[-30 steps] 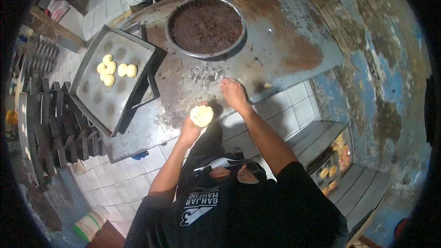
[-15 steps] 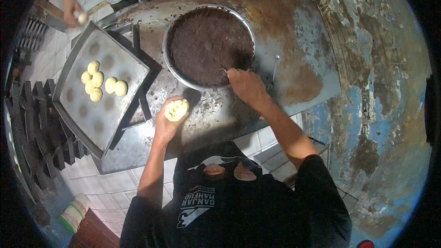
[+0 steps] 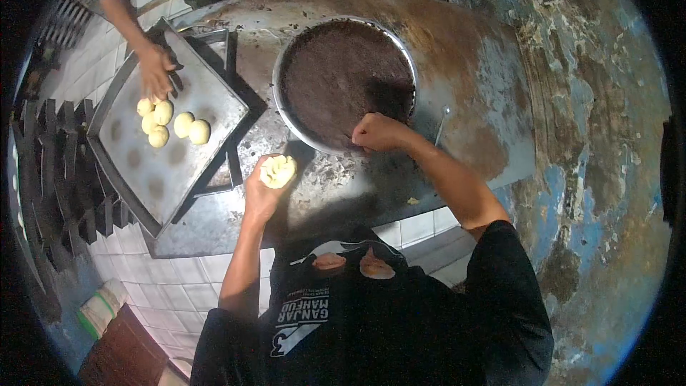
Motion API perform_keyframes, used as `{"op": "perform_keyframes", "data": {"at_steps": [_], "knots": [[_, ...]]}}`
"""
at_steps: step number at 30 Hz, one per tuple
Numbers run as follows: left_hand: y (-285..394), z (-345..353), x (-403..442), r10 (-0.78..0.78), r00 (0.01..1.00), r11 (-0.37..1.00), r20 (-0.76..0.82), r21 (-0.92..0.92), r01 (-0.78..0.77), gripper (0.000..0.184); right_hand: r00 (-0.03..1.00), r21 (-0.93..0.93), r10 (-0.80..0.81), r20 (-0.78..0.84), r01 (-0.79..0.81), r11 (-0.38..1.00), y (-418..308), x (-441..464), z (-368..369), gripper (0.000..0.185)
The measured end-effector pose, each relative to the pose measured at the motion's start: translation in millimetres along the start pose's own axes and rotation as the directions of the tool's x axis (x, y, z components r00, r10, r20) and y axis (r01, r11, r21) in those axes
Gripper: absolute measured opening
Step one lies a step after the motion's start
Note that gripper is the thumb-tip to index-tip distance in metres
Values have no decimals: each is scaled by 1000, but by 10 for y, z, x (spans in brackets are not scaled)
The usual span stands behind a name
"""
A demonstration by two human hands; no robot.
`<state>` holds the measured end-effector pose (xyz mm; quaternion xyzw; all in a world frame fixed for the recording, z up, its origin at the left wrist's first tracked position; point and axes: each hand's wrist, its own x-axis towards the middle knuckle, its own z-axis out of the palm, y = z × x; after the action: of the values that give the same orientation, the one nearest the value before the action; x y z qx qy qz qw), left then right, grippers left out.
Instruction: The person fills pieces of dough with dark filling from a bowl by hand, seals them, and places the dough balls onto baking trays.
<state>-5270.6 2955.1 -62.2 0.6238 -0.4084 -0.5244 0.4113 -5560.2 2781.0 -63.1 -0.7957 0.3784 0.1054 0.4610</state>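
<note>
My left hand (image 3: 263, 195) cups a piece of pale yellow dough (image 3: 278, 171), its top opened and ruffled, over the near side of the metal table. My right hand (image 3: 376, 133) is closed at the near right rim of a large round metal bowl (image 3: 306, 142). Dark brown crumbly filling (image 3: 336, 75) fills this bowl. A thin metal utensil showed in that fist a moment ago; now the fingers hide it. To the left, several smooth dough balls (image 3: 199, 131) lie on a metal tray (image 3: 153, 186).
Another person's hand (image 3: 154, 71) reaches over the tray, touching or nearly touching the dough balls. A spoon (image 3: 441, 126) lies on the table right of the bowl. Dark metal racks (image 3: 53, 171) stand at left. A worn wall (image 3: 572, 171) bounds the right.
The other person's hand has come down over the tray to the dough balls. My right hand has turned and lowered at the bowl's near rim. My left hand still cups the dough.
</note>
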Motion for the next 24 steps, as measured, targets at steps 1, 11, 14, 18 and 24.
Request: {"op": "perform_keyframes", "data": {"at_steps": [1,11,14,18,24], "knots": [[25,7,-14,8,1000,1000,-8,7,-8,44,999,154,-43,-12,45,987,18,-22,-18,30],[277,790,69,230,941,951,-249,265,-162,46,732,124,-99,-674,244,962,-896,-526,963,30],[272,887,87,275,916,899,-293,417,-136,44,723,-260,-219,-655,56,964,-1043,-732,1325,36],[-59,648,-1,270,907,810,-323,585,-32,36,885,-219,-160,-437,68,973,-1054,-1077,868,23],[-268,216,-12,-42,992,996,-121,-86,32,37,909,-467,-97,-406,-115,877,-405,-403,280,18]]}}
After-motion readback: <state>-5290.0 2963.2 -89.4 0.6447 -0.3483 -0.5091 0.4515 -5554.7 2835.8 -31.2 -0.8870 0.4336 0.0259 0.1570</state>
